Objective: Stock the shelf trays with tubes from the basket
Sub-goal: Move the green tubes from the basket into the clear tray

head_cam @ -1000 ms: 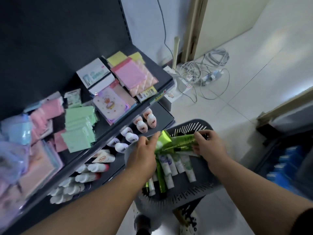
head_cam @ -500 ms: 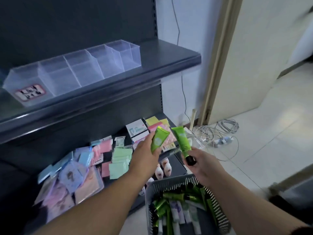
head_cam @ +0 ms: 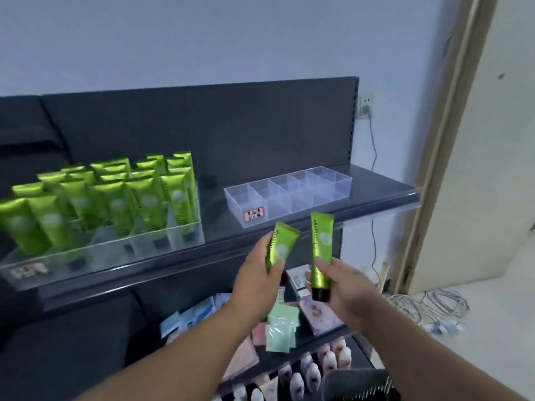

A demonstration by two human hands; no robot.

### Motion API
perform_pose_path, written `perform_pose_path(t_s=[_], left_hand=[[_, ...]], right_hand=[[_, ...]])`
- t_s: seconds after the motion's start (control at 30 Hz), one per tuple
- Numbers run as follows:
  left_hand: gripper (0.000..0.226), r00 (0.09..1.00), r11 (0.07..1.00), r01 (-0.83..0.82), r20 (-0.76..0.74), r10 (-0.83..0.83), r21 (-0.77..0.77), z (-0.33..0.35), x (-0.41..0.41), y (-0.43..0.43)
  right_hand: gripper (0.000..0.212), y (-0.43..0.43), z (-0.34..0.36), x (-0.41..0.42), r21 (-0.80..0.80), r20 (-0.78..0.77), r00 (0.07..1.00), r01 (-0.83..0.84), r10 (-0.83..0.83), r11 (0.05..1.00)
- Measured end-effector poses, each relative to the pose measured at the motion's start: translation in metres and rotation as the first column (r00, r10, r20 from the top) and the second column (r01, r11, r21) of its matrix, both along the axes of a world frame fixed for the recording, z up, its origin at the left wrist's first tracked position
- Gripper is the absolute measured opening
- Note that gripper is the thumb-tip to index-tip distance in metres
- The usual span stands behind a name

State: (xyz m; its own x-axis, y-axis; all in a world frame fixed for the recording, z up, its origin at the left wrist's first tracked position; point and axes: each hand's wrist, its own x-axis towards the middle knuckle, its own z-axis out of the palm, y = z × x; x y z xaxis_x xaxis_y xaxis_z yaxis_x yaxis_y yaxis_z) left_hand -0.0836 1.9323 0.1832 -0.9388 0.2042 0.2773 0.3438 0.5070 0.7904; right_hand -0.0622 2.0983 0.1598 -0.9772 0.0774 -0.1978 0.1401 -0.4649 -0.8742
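Observation:
My left hand [head_cam: 257,276] grips a green tube [head_cam: 280,244], held upright in front of the upper shelf's edge. My right hand [head_cam: 344,287] grips a second green tube [head_cam: 320,247] by its lower end, black cap down. On the upper shelf, a clear tray [head_cam: 110,247] at the left holds several upright green tubes [head_cam: 115,198]. A second clear tray [head_cam: 289,195] with dividers and a red-edged label stands just above and behind both hands. Only the dark rim of the basket [head_cam: 356,383] shows at the bottom.
The dark shelf board [head_cam: 385,186] ends at the right near a door frame [head_cam: 443,140]. Below it lie sachets and packets [head_cam: 282,328], and lower still white bottles [head_cam: 312,371]. Cables [head_cam: 428,308] lie on the floor at the right.
Both hands lifted a green tube each out of the basket and rose to the upper shelf. The view tilted up, so the trays came into sight and the basket dropped to the bottom edge.

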Motion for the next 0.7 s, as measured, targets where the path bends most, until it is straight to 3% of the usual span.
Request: perform_pose_path(t_s=[0.37, 0.53, 0.7], left_hand=[[0.042, 0.977, 0.963, -0.182, -0.071, 0.199, 0.198, 0.084, 0.025, -0.183], [0.05, 0.948, 0.921, -0.253, -0.114, 0.298, 0.296, 0.123, 0.014, -0.225], [0.033, 0.904, 0.877, -0.287, -0.193, 0.38, 0.385, 0.168, -0.017, -0.244]], right_hand=[[0.007, -0.173, 0.096, -0.02, 0.061, -0.242, 0.965, -0.088, 0.1, 0.994], [0.016, -0.212, 0.138, -0.042, 0.131, -0.33, 0.932, -0.111, 0.149, 0.985], [0.009, -0.232, 0.185, -0.073, 0.174, -0.408, 0.887, -0.158, 0.218, 0.972]])
